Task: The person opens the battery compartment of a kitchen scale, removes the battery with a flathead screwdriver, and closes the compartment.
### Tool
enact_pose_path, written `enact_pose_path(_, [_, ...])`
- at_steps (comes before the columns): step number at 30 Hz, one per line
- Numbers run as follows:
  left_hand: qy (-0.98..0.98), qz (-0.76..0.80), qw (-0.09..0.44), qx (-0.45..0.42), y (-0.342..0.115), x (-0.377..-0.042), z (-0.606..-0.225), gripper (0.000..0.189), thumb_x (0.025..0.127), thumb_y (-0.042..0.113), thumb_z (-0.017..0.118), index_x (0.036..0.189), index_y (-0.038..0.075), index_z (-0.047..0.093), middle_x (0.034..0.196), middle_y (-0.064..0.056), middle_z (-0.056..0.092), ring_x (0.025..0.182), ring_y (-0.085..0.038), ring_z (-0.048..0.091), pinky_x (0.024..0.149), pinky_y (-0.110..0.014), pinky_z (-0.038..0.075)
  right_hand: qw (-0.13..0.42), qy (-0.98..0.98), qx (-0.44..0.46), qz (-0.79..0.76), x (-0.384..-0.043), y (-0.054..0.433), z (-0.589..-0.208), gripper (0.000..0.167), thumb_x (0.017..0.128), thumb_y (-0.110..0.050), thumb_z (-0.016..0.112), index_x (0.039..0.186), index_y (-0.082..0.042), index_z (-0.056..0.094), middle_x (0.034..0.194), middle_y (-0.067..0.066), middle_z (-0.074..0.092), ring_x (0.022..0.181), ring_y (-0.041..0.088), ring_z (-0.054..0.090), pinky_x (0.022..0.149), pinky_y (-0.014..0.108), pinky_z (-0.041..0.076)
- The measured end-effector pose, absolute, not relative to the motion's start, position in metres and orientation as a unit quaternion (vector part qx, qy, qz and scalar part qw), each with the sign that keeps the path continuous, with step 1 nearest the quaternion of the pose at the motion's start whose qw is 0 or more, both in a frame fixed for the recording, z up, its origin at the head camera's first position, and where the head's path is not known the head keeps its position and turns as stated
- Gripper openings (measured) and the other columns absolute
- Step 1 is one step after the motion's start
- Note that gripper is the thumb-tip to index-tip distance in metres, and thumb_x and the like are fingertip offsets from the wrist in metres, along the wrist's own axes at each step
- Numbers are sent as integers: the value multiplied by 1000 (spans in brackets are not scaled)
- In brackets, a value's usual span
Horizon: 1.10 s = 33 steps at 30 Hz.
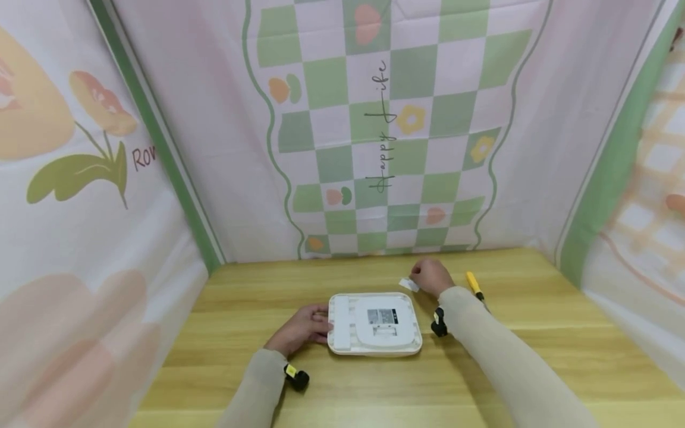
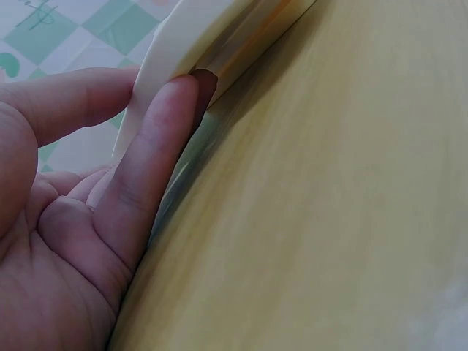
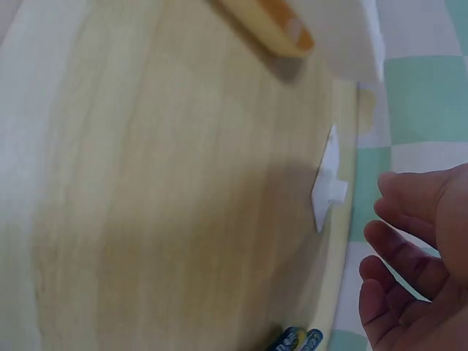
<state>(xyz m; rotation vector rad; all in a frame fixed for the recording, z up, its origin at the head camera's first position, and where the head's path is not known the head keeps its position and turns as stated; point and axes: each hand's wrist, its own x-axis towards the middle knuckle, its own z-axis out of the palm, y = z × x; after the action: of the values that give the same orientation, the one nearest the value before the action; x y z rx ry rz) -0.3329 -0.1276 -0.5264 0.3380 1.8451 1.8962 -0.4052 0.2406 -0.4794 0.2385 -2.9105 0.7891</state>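
A white rounded-square device (image 1: 345,345) lies underside up, showing a printed label and a small recessed battery compartment. My left hand (image 1: 305,326) grips its left edge; in the left wrist view, the thumb and a finger hold the device's rim (image 2: 157,80) close above the tabletop. Beyond the device's far right corner, my right hand (image 1: 432,277) hovers with loosely bent fingers beside a small white tabbed piece (image 1: 409,285). The right wrist view shows a gap between those fingers and the white piece (image 3: 327,183), and nothing held.
A yellow-handled tool (image 1: 473,282) lies right of my right hand, its far end hidden by the sleeve. Dark blue cylinders (image 3: 292,339) like batteries show at the right wrist view's bottom edge. Printed cloth (image 1: 369,131) walls the wooden table (image 1: 246,285) at back and sides.
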Motion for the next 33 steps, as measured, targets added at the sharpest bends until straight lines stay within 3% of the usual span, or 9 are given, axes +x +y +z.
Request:
enact_pose_path(6, [667, 697, 231, 127, -125, -333, -524, 53, 87, -3, 66, 134, -10, 44, 100, -18, 67, 88, -28, 67, 77, -42, 59, 51, -969, 77, 229, -408, 243, -483, 21, 91, -16, 65, 100, 2, 71, 97, 16, 68, 88, 32, 62, 80, 50, 52])
enact_pose_path(12, [673, 692, 231, 124, -125, -331, -522, 51, 87, -3, 67, 133, -9, 45, 100, -17, 67, 87, -27, 67, 76, -41, 59, 21, -973, 69, 221, -409, 241, -486, 15, 89, -14, 66, 94, -1, 72, 91, 11, 68, 81, 26, 62, 76, 48, 53])
enact_pose_path(23, [677, 687, 235, 120, -127, -326, -527, 54, 88, -1, 67, 136, -10, 43, 103, -17, 67, 89, -28, 67, 78, -41, 59, 26, -974, 82, 209, -408, 237, -495, 13, 89, -8, 62, 91, -3, 74, 88, 10, 69, 80, 27, 63, 74, 48, 54])
enact_pose_path(33, [679, 688, 228, 115, -127, -328, -520, 53, 89, -1, 67, 136, -10, 43, 103, -17, 67, 88, -27, 67, 77, -40, 59, 96, -970, 100, 202, -403, 237, -483, 15, 92, -9, 59, 91, -1, 72, 85, 10, 68, 77, 27, 62, 74, 47, 53])
